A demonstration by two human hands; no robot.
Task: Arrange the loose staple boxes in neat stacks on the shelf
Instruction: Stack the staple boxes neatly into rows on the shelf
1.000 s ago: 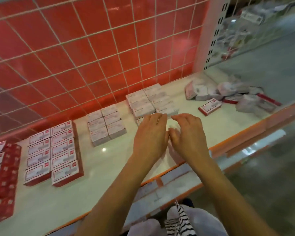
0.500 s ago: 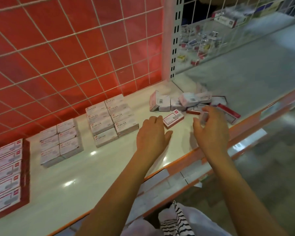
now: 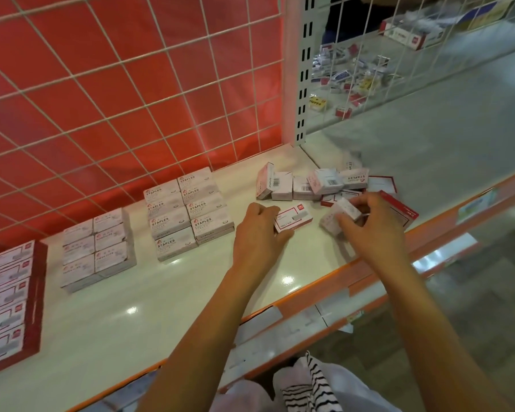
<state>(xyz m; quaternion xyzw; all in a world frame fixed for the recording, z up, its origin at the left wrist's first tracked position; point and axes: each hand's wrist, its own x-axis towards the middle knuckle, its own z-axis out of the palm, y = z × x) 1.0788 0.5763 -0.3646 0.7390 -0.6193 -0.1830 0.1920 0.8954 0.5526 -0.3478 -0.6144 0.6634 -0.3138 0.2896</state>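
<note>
A jumble of loose staple boxes (image 3: 315,181) lies at the right end of the white shelf (image 3: 167,295). My right hand (image 3: 369,224) curls its fingers round a small white box (image 3: 341,214) at the near side of that jumble. My left hand (image 3: 257,233) rests on the shelf and grips the near end of a red-edged flat box (image 3: 295,217). Left of my hands stand neat stacks: white "STAPLES" boxes (image 3: 188,211), a second white stack (image 3: 97,248), and red-and-white boxes (image 3: 9,298) at the far left.
A red back panel behind a white wire grid (image 3: 125,93) closes the shelf's rear. A white perforated upright (image 3: 299,69) separates another shelf bay with scattered small items (image 3: 351,75). An orange rail (image 3: 324,289) edges the front. A larger red box (image 3: 399,211) lies behind my right hand.
Both hands left the white stacks and moved right to the loose pile. My right hand took hold of a small white box; my left closed on the red-edged box.
</note>
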